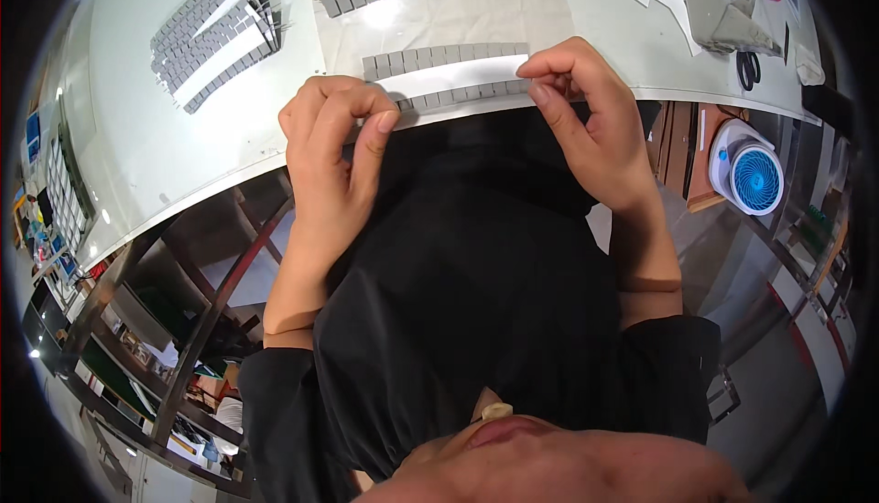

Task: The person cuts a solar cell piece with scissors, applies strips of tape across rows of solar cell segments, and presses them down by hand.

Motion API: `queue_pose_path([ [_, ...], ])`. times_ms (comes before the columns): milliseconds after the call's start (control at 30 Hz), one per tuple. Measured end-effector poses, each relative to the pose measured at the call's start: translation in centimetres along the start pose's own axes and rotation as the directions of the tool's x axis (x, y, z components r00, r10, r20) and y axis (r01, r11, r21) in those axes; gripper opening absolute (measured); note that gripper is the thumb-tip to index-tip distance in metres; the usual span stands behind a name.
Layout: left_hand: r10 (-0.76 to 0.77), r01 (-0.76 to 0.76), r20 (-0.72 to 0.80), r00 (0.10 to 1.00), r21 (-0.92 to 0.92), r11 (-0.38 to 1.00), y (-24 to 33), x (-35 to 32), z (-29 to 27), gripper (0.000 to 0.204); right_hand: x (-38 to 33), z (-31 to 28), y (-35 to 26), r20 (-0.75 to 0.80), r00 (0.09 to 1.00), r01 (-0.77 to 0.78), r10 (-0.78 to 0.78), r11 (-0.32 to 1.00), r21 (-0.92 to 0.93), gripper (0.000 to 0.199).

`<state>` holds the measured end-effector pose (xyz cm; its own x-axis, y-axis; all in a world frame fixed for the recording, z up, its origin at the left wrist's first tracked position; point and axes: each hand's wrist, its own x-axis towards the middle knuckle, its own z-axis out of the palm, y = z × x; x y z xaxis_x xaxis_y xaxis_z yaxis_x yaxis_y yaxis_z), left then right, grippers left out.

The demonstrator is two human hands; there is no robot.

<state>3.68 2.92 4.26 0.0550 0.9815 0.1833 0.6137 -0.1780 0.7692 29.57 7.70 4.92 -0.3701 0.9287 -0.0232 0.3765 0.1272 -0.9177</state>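
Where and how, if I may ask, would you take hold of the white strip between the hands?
I would pinch the white strip by its two short ends, coming from left and right: it is long, narrow and gently curved, and grey pieces line both long edges, so gripping those might disturb them.

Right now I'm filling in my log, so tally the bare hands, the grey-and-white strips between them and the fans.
Hands: 2
Strip: 1
Fan: 1
Total: 4
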Motion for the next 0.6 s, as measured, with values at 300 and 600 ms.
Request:
queue_pose_path([
  [300, -0.100, 0.104, -0.131, 0.986, 0.021, 0.994, -1.0, -0.9, 1.4, 0.034, 0.5, 1.7, 0.3, -0.103, 0.995, -0.017, 0.003, 0.990, -0.136, 0.024],
  [600, -0.102, 0.107, -0.167, 0.981, 0.020, 0.994, -1.6, -0.9, 2.0, 0.043, 0.8, 2.5, 0.5, -0.138, 0.988, 0.039, -0.074, 0.970, -0.242, 0.030],
])
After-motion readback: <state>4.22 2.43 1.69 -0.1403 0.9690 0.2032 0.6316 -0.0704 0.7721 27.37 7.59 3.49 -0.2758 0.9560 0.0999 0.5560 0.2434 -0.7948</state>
